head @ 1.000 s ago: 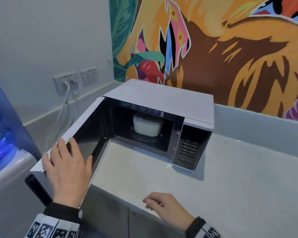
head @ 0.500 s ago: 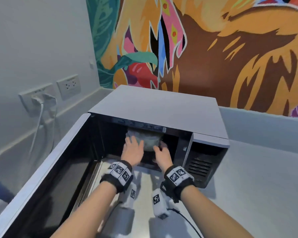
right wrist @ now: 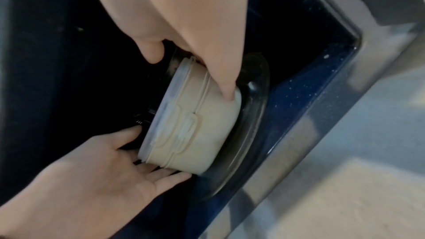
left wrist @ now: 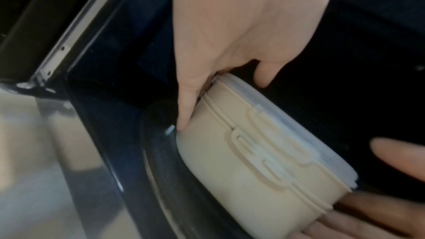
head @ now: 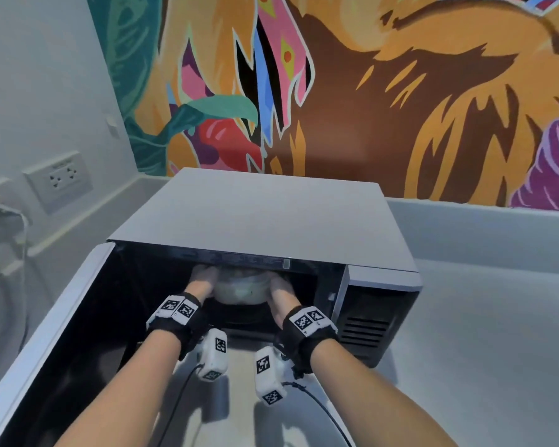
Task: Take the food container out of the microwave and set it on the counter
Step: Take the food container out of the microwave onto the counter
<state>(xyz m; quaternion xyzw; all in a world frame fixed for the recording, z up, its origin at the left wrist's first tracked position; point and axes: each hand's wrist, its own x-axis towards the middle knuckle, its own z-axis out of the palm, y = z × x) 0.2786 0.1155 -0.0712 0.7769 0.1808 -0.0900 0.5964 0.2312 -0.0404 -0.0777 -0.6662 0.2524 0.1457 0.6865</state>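
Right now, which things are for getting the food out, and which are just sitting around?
For the job:
- food container, cream with a clear lid, on the glass turntable
- left hand and right hand, one on each side of it
- microwave, door open
- counter

Just there:
- wall sockets
- plugged-in cable
- painted mural

The food container (head: 241,287) is half hidden under the microwave (head: 271,221) top, fingertips out of sight.
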